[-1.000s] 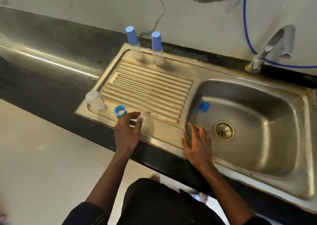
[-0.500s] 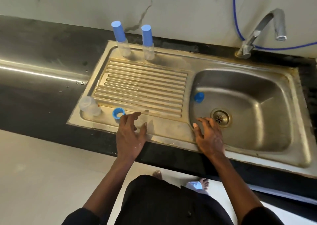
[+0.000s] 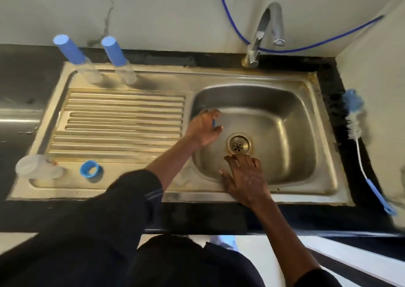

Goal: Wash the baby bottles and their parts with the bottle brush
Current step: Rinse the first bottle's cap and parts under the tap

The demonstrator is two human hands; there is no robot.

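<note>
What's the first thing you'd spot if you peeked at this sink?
Two bottles with tall blue lids stand at the back of the draining board, bright against the grey metal sink. In the basin, the left hand holds a little blue cap, and the right hand lies spread near the drain. A fluffy blue and white brush lies on the dark counter at the far right.

A home kitchen: a steel sink (image 3: 291, 102) with ribbed drainer (image 3: 122, 122) set in a dark worktop (image 3: 197, 216), tap (image 3: 266, 32) against the wall.
</note>
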